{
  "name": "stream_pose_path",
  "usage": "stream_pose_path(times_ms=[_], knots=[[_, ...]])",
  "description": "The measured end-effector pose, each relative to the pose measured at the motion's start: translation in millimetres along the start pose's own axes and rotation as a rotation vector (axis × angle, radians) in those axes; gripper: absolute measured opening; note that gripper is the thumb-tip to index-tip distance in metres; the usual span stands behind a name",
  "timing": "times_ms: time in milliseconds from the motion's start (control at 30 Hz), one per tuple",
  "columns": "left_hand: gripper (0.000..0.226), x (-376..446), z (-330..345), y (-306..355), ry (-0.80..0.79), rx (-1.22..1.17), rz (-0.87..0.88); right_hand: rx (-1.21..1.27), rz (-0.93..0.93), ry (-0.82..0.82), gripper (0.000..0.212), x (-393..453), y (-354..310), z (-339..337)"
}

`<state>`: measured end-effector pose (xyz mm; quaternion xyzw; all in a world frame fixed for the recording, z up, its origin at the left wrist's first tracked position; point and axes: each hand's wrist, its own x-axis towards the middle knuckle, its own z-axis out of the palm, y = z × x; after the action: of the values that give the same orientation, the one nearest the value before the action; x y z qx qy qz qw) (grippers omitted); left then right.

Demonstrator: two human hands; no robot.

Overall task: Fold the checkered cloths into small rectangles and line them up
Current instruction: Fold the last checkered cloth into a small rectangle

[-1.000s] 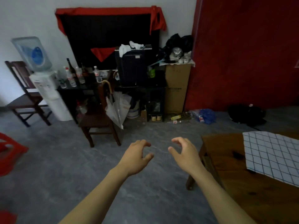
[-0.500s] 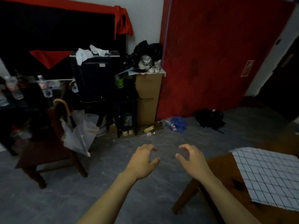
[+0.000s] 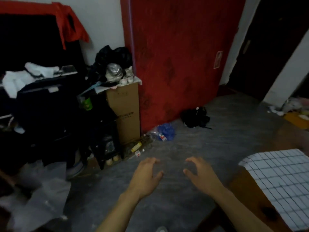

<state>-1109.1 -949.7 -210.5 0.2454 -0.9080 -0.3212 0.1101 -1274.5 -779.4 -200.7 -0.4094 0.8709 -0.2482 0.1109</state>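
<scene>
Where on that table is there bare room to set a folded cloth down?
Bare wood on the table shows left of the checkered cloth, near the right hand. The cloth covers the rest. Both hands, the left too, hover off the table over the floor.

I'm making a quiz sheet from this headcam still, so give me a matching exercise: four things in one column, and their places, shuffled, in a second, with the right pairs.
Things:
1. checkered cloth
2. cardboard box
3. blue plastic bag
4. left hand

Places:
A. on the floor at the foot of the red wall
B. in the air above the grey floor, holding nothing
C. spread on the wooden table at the right
D. standing upright against the left edge of the red wall

Pairs: 1-C, 2-D, 3-A, 4-B
</scene>
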Motion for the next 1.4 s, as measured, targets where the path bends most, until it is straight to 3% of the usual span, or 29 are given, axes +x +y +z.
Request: stream_pose_path(times_ms=[200, 433, 567, 867, 1067, 1400], knots=[[0.032, 124, -20, -27, -0.075, 0.093, 0.085, 0.125, 0.082, 0.028, 0.041, 110, 27, 19], [0.018, 277, -33, -6, -0.128, 0.070, 0.239, 0.124, 0.161, 0.136, 0.047, 211, 54, -21], [0.042, 344, 1, 12, -0.269, 0.017, 0.326, 0.068, 0.301, 0.204, 0.041, 237, 87, -36], [0.028, 482, 78, 67, -0.579, -0.087, 0.649, -0.029, 0.752, 0.394, 0.043, 258, 134, -58], [0.027, 525, 118, 124, -0.723, -0.146, 0.882, -0.074, 1.004, 0.564, 0.036, 241, 129, -82], [0.028, 496, 202, 206, -1.045, -0.140, 1.101, -0.007, 1.342, 0.794, 0.039, 166, 171, -71]])
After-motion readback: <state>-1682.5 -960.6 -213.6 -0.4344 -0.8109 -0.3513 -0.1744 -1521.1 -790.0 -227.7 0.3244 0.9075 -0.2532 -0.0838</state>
